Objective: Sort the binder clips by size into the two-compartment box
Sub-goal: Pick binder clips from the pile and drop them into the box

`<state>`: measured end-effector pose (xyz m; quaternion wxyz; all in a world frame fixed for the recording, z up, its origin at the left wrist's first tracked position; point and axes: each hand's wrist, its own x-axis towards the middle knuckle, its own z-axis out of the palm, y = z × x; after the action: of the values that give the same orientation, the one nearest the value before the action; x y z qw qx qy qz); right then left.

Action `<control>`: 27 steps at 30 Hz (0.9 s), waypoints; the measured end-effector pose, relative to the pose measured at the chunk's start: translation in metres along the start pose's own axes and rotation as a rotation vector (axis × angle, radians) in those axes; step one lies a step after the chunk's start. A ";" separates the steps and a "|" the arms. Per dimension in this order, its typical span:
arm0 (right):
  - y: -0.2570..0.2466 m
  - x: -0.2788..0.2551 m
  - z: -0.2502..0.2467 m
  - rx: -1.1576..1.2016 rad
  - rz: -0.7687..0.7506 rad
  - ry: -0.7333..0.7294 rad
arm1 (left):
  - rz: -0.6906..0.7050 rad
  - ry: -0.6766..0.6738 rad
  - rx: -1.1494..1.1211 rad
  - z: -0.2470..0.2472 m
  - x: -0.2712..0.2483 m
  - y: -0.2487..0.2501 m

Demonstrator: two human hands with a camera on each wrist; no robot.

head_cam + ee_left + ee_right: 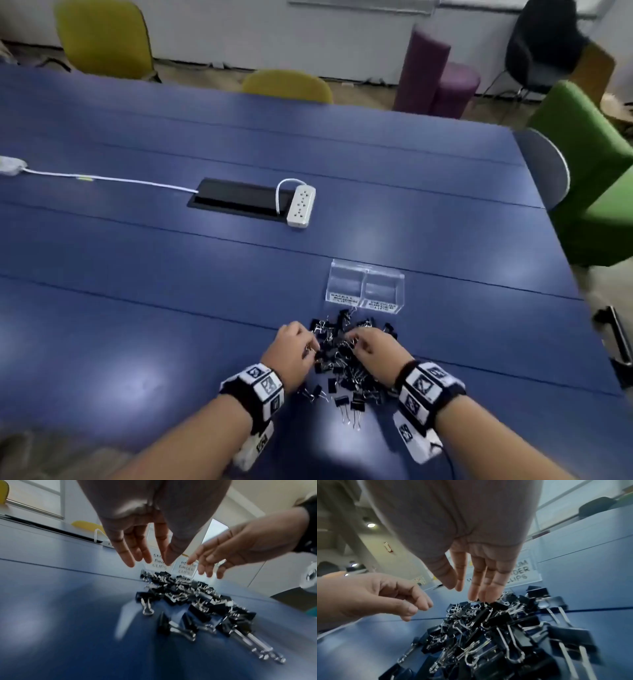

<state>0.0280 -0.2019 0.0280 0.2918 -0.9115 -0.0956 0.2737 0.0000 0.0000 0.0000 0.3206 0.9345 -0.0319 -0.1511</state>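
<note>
A heap of black binder clips (346,363) with silver handles, in two sizes, lies on the blue table (171,274). Just beyond it stands the clear two-compartment box (364,291). Its left half is labelled small binder clips (159,563), its right half medium (522,572), and both look empty. My left hand (294,349) hovers over the heap's left side, fingers (126,559) hanging relaxed and holding nothing. My right hand (373,346) is over the right side, and its straight fingertips (476,595) touch the top clips (488,635) without gripping any.
A white power strip (301,205) lies beside a black cable hatch (236,198) at mid-table, and a white cord (102,178) runs off to the left. Yellow chairs (287,85) stand at the far side. A green chair (589,171) stands by the right edge.
</note>
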 end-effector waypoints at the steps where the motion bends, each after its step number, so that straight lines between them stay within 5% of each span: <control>1: 0.001 0.012 0.006 -0.024 -0.035 0.013 | -0.004 0.007 0.015 0.004 0.006 -0.004; 9: 0.013 0.016 0.020 -0.190 0.044 0.021 | -0.113 0.074 -0.008 0.014 0.033 -0.007; 18: 0.000 0.051 0.007 -0.163 -0.017 0.121 | -0.174 -0.023 0.062 0.015 0.062 -0.007; 27: -0.002 0.064 0.030 -0.194 -0.060 0.113 | -0.262 0.121 -0.245 0.008 0.053 -0.012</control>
<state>0.0645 -0.1640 -0.0196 0.2153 -0.9461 -0.1322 0.2027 0.0477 -0.0036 -0.0269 0.4108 0.8921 0.1281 -0.1377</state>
